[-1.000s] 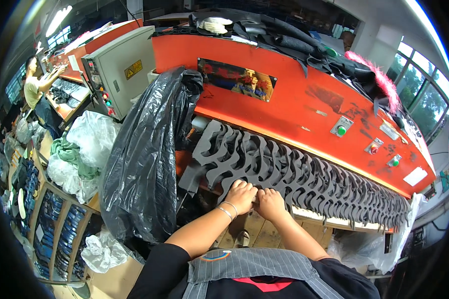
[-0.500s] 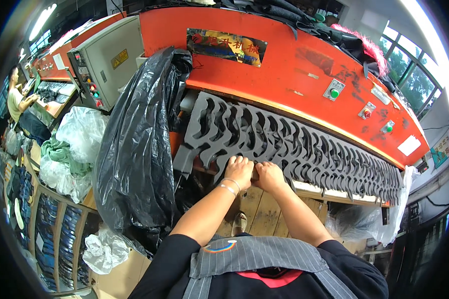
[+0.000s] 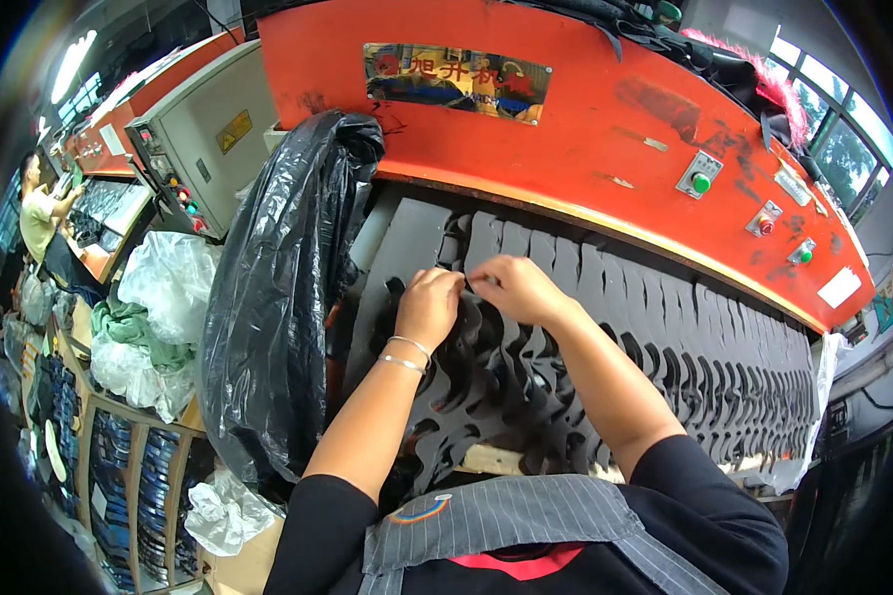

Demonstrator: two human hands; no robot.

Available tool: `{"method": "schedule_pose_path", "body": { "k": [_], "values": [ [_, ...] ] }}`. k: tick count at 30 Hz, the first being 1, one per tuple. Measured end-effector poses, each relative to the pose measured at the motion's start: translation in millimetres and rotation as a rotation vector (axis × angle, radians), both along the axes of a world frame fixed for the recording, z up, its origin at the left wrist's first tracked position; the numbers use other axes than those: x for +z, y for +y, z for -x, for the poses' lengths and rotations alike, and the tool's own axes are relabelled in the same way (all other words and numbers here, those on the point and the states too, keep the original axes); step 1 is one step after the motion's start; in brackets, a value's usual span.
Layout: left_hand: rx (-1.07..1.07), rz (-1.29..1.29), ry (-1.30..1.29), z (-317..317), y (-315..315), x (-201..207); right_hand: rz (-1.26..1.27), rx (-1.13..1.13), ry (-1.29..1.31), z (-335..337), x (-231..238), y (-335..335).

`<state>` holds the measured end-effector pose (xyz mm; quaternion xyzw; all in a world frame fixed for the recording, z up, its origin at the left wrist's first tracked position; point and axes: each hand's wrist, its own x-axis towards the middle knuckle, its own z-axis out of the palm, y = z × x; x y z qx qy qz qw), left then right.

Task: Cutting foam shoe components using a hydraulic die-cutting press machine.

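Both grips pinch at the dark die-cut foam sheet point(image 3: 526, 347) mid-frame, left hand point(image 3: 429, 305) and right hand point(image 3: 518, 288) fingertips meeting near its upper edge below the orange press point(image 3: 566, 129). It looks light, floppy and tear-prone; solid strips are best held.

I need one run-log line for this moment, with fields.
left hand: on dark cut sheet | right hand: pinching sheet edge | machine: orange press | left side: black plastic bag
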<state>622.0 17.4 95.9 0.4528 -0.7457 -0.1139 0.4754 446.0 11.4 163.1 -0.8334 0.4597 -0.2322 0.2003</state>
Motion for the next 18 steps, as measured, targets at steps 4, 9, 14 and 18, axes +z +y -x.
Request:
{"method": "schedule_pose_path", "body": {
  "k": [4, 9, 14, 18],
  "values": [
    [-0.043, -0.148, -0.28, -18, -27, -47, 0.014, -0.071, 0.275, -42, -30, -73],
    [0.012, -0.308, -0.384, -8, -28, -24, -0.31, -0.089, 0.743, -66, -27, -113],
    [-0.015, -0.359, -0.375, -11, -45, 11, -0.453, -0.002, 0.884, -83, 15, -130],
    [-0.059, -0.178, -0.299, -13, -62, 28, -0.747, -0.022, 0.833, -77, 4, -157]
  ]
}}
